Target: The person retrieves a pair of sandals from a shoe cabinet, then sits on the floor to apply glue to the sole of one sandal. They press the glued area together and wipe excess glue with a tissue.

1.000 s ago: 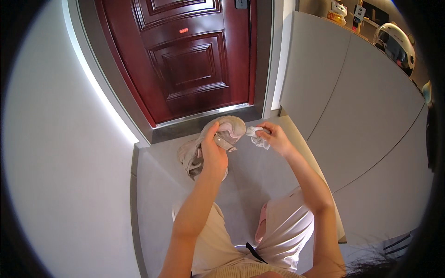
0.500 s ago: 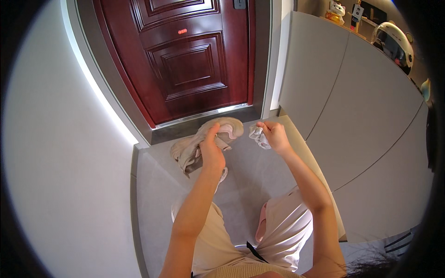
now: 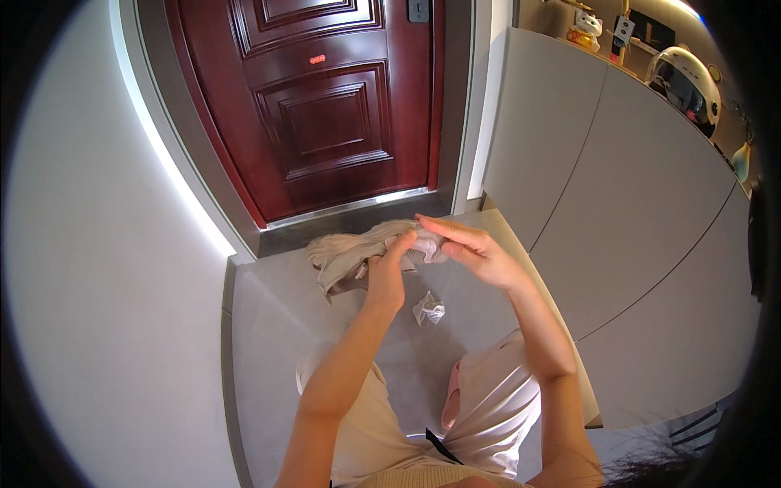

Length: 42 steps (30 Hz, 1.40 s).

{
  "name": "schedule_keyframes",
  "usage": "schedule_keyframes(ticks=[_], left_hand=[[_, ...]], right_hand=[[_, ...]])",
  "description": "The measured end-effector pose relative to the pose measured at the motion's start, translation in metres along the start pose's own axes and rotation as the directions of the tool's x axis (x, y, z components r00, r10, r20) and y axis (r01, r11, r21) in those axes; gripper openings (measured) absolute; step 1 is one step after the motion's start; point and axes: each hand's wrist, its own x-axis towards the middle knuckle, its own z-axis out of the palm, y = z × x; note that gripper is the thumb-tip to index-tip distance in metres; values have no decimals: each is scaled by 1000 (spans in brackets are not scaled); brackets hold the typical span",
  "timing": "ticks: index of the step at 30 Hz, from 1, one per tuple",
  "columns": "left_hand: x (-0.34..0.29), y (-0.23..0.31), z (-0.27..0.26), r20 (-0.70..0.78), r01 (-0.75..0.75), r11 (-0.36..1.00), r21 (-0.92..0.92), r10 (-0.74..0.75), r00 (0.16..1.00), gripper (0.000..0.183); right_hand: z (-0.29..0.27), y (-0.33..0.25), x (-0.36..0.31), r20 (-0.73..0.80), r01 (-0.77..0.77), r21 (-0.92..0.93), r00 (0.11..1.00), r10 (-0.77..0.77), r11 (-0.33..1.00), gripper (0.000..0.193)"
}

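My left hand [image 3: 389, 272] is closed round a chunky beige sneaker [image 3: 342, 256], thumb on top. The sneaker is tilted in front of my knees, with its pinkish inside showing near my fingers. From the right, my right hand [image 3: 480, 252] reaches over one end of it, fingers stretched and thumb apart, with nothing in its grasp. Whether those fingertips touch the shoe I cannot tell. Below the sneaker a crumpled piece of white paper [image 3: 429, 309] shows against the grey floor; whether it lies there or is falling is unclear.
A dark red door [image 3: 325, 122] with a metal sill stands ahead. Grey cabinets [image 3: 602, 179] curve along the right, carrying a white helmet [image 3: 687, 89] and a cat figurine [image 3: 584, 31]. A white wall [image 3: 106, 244] runs along the left. A pink slipper [image 3: 451, 398] is on my foot.
My right hand has let go of the crumpled white paper and moved left to the sneaker, its fingers straightening. My left hand has shifted slightly right with the sneaker.
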Motion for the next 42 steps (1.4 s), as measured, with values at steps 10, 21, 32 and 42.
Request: schedule_keyframes(ticks=[10, 21, 32, 42], left_hand=[[-7, 22, 3, 184, 202, 955, -220, -163, 969, 30], [-16, 25, 12, 139, 121, 984, 129, -138, 981, 30], [-15, 30, 18, 70, 86, 989, 117, -95, 993, 27], [-14, 28, 17, 17, 171, 985, -33, -170, 985, 22]], right_hand=[[-10, -25, -6, 16, 104, -363, 994, -106, 926, 51], [-5, -29, -11, -21, 63, -428, 997, -79, 902, 50], [10, -30, -9, -103, 92, -508, 981, -166, 857, 45], [15, -28, -7, -104, 95, -583, 976, -190, 807, 44]])
